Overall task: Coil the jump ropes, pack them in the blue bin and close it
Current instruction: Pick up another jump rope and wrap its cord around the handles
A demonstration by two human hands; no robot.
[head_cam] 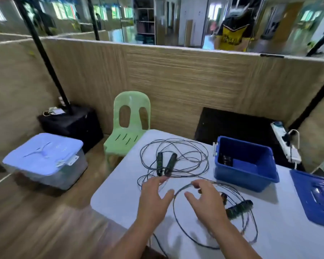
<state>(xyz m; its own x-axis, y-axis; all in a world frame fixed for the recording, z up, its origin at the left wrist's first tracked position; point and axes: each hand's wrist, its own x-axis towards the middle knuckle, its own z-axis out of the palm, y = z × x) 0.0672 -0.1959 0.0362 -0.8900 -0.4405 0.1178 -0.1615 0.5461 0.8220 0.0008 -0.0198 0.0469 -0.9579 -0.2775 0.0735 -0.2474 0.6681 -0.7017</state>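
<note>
Left hand (153, 199) spread, empty; right hand (206, 201) open, fingertips (195, 184) on near rope (173, 208). I judged it light, springy; best gripped by handles (239, 208).

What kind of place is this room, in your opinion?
Probably an exercise or dance studio: a wide wall mirror runs above the panelling, jump ropes lie on the white table, and a lidded storage box stands beside it.

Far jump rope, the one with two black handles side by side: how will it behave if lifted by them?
Likely floppy: its thin cord lies in loose, overlapping loops, so it would probably trail and may snag. The handles look rigid and round, so they might roll if nudged on the table.
</note>
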